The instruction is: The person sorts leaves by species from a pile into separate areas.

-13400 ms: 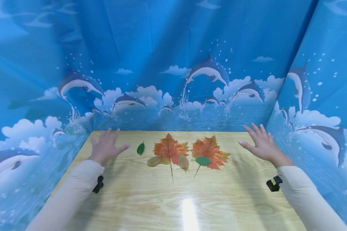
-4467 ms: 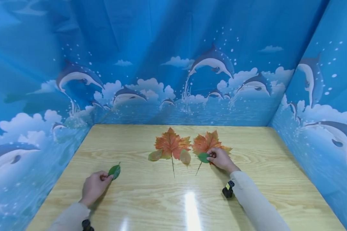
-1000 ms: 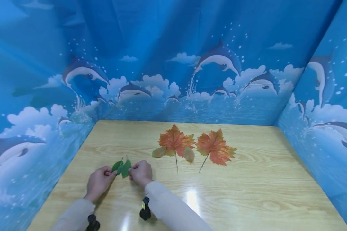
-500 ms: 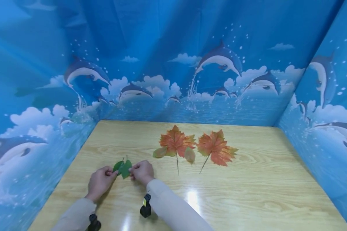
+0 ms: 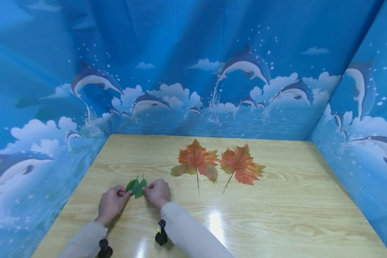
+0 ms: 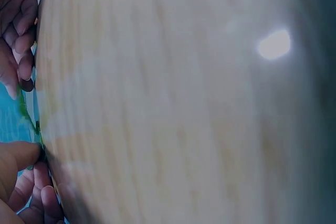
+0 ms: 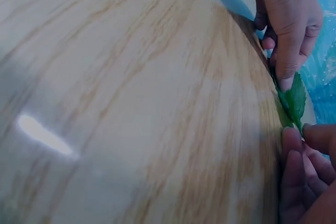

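- Two pale sleeves (image 5: 193, 231), each with a black wrist device (image 5: 161, 234); both lie on the near side of the grips.
- The person's left grip (image 5: 112, 203) pinches the left green leaf (image 5: 131, 184) by its near edge; the leaf's long axis slants, stem pointing away and a little right.
- The right grip (image 5: 158, 192) pinches the right green leaf (image 5: 139, 189) at its right edge; its stem points away, its tip toward the person and slightly left.
- Two green leaves in all, between the two grips, just above or on the counter (image 5: 277, 215), I cannot tell which; the right one overlaps the left.
- Beyond and right of the right grip, two small brownish-green leaves (image 5: 211, 172); one long axis runs sideways, the other near to far.
- They overlap the left of two orange maple leaves (image 5: 242, 165), whose stems point nearward.
- Farthest from both grips, a blue dolphin backdrop (image 5: 193, 36).
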A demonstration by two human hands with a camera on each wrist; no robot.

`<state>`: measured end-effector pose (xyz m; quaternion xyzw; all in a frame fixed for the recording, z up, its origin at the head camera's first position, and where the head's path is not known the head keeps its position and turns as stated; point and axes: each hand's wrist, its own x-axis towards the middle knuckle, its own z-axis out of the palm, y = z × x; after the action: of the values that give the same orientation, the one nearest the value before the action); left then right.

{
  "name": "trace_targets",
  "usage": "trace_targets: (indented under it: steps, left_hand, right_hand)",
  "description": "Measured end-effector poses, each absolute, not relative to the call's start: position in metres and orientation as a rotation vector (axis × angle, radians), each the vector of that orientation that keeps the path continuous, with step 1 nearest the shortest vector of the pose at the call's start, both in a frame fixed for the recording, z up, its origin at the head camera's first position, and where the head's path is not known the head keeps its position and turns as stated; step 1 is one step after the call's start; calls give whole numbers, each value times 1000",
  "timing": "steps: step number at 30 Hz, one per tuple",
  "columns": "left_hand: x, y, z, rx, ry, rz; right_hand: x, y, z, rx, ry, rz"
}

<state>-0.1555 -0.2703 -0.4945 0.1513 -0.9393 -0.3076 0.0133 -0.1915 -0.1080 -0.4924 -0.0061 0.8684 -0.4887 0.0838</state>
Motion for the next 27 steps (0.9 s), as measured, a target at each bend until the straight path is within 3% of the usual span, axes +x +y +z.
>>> trace_targets:
  steps: [27]
  left_hand:
    - [-156,-267,-493,525,-2939,-947]
  right_hand:
    - [-190,-104,-493,-5,2496,-1612]
